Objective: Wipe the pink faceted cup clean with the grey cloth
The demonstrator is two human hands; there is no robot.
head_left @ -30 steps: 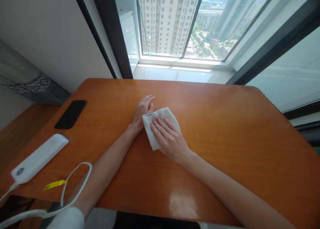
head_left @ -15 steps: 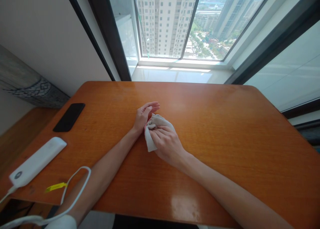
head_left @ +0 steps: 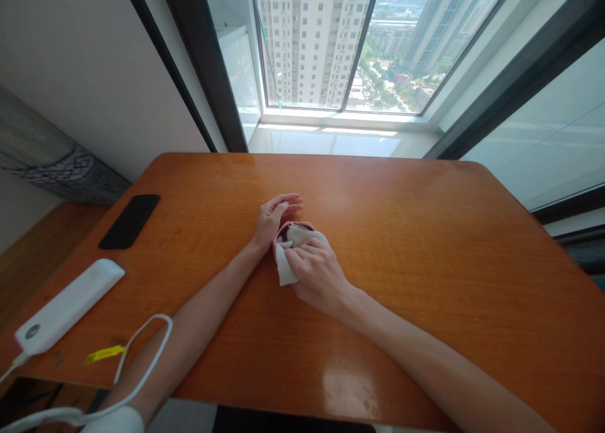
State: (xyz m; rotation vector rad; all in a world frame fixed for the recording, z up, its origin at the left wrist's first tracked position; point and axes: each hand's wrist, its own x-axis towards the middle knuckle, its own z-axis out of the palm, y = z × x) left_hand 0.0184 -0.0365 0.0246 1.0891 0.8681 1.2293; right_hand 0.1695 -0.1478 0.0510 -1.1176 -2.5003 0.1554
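Near the middle of the frame, the right hand (head_left: 317, 267) has its fingers closed on a bunched white cloth (head_left: 286, 269), pushed against the open mouth of a small pink-rimmed thing (head_left: 275, 242) with a dark inside; what that thing is, I can't make out. Just left of it, the left hand (head_left: 270, 220) curves loosely, fingers side by side and pointing right; whether it touches the pink rim I can't tell. All this is over a glossy orange-brown wooden table (head_left: 425, 244). Toward the left edge lie a black smartphone (head_left: 129, 222) and, below it, a long white device (head_left: 70, 307). At lower left, a white cable (head_left: 163, 341) with a yellow tag (head_left: 104, 354) loops over the left forearm. A window (head_left: 345, 48) fills the upper middle.
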